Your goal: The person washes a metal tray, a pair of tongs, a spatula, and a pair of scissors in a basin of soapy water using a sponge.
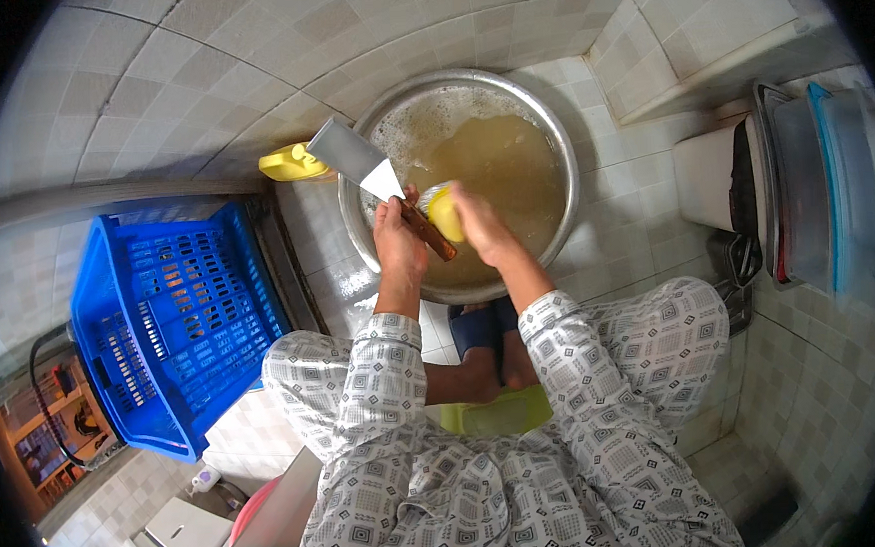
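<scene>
My left hand [399,238] grips a metal turner [355,162] where its broad flat blade meets the brown wooden handle. The blade points up and left. My right hand [479,222] holds a yellow scrubbing brush [445,211] with pale bristles against or close beside the handle; whether they touch is hard to tell. Both hands are above a large round metal basin [571,179] of cloudy brownish water, with foam along its upper and left parts.
A yellow bottle [284,164] lies left of the basin. A blue plastic basket [183,289] stands farther left. Plastic containers [800,183] and a pale bin [710,181] line the right side. Tiled walls surround the floor, and a green stool [498,413] is beneath me.
</scene>
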Demonstrator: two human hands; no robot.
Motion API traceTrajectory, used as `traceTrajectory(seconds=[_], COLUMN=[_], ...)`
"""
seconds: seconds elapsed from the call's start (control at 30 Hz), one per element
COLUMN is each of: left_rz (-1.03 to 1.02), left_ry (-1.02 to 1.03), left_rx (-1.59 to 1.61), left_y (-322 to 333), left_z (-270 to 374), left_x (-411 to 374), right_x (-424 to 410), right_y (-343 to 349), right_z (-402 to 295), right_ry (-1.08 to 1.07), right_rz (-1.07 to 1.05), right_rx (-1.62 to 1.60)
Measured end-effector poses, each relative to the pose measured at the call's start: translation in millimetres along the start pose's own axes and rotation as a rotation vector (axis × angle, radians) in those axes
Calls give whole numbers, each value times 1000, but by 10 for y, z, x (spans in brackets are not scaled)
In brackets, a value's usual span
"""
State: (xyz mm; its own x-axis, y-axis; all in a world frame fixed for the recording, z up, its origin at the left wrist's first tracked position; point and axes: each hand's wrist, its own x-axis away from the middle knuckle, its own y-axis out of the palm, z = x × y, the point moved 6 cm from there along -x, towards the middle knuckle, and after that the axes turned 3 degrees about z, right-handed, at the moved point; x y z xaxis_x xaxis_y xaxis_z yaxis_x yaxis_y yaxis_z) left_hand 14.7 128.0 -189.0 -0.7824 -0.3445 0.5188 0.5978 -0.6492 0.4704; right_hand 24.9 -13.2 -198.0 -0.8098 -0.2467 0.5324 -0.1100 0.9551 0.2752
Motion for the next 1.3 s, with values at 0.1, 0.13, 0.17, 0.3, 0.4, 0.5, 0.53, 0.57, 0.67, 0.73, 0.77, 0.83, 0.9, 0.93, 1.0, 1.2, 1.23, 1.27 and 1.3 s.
traceTrajectory(seconds=[0.1, 0.13, 0.17, 0.3, 0.4, 0.5, 0.53, 0.57, 0.67, 0.73, 0.77, 0.83, 0.9, 0.93, 1.0, 1.2, 1.23, 1.27, 1.3], left_rz=[-156, -158, -163, -240, -185, -206, -198, -201, -260, -234, -220, -203, -180, -148, -77, 116, 115, 114, 83], left_ry=[-130, -145, -165, -146, -88, -107, -104, -120, -180, -252, -289, -249, -217, -167, -141, -125, -112, -99, -118], left_rx=[138, 156, 176, 164, 112, 173, 142, 144, 115, 65, 41, 56, 13, -27, 33, 72, 68, 63, 38], left_y=[98, 201, 283, 280, 160, 156, 207, 255, 240, 348, 388, 286, 214, 188, 97, -32, -63, -91, -48], left_z=[-59, -32, -35, -5, 128, 163, 119, 69, -64, -87, -99, -47, 28, 51, 63, 49, 57, 61, 49], left_x=[64, 154, 202, 136, 80, -12, 22, 77, 186, 297, 339, 198, 127, 108, 61, 48, 35, 24, 42], right_x=[222, 291, 327, 247, 203, 186, 170, 151, 165, 161, 164, 201, 227, 244, 298, 337, 322, 310, 305], right_y=[397, 382, 328, 217, 166, 65, 18, -1, 79, 64, 77, 151, 162, 167, 179, 32, 2, -13, -44], right_z=[-518, -589, -635, -511, -360, -235, -201, -159, -206, -251, -270, -378, -357, -348, -342, -312, -309, -299, -297], right_ry=[-378, -400, -419, -485, -389, -329, -276, -223, -169, -205, -222, -264, -132, -67, -23, 9, -5, -8, -8], right_rz=[-55, 4, 69, -35, -129, -177, -197, -216, -211, -185, -175, -166, -232, -266, -313, -373, -372, -389, -401], right_rx=[532, 591, 654, 580, 708, 654, 586, 517, 384, 372, 363, 348, 404, 430, 432, 483, 518, 523, 529])
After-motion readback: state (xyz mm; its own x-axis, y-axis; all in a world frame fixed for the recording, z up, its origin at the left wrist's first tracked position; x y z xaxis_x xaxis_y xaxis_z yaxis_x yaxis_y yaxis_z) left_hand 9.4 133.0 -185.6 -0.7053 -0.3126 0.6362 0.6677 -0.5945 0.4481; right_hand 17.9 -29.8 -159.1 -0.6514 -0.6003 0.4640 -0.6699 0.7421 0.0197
